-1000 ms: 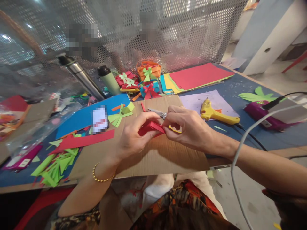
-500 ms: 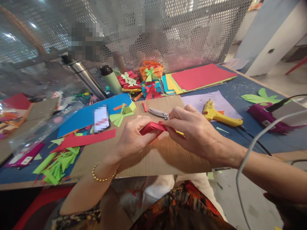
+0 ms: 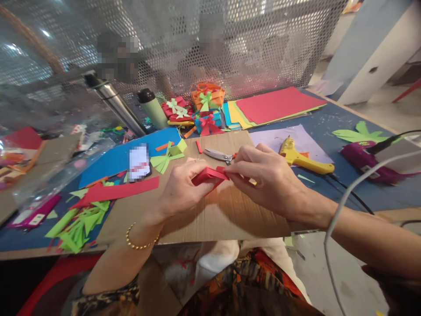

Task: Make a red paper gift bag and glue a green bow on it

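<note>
Over a brown cardboard sheet (image 3: 210, 224), my left hand (image 3: 184, 186) is closed round a folded piece of red paper (image 3: 210, 176), thumb in front. My right hand (image 3: 266, 177) pinches the paper's right end between thumb and fingertips. Part of the paper is hidden inside the left hand. Just beyond the hands lie scissors (image 3: 217, 154), their handles mostly covered by my right hand. A short red paper strip (image 3: 198, 147) rests near the blades. Right of the hands, a yellow glue gun (image 3: 304, 162) lies partly on a lilac sheet (image 3: 309, 140).
Green paper scraps (image 3: 80, 228), a long red strip (image 3: 125, 192) and a phone (image 3: 138, 162) lie left. Small paper bags with bows (image 3: 208, 103), a steel flask (image 3: 120, 107) and coloured sheets (image 3: 279, 105) stand or lie at the back. A grey cable (image 3: 335, 219) crosses above my right forearm.
Both hands keep their grip on the red paper, almost in the same place. The right fingertips have shifted very slightly at the paper's end, and the view has moved a little.
</note>
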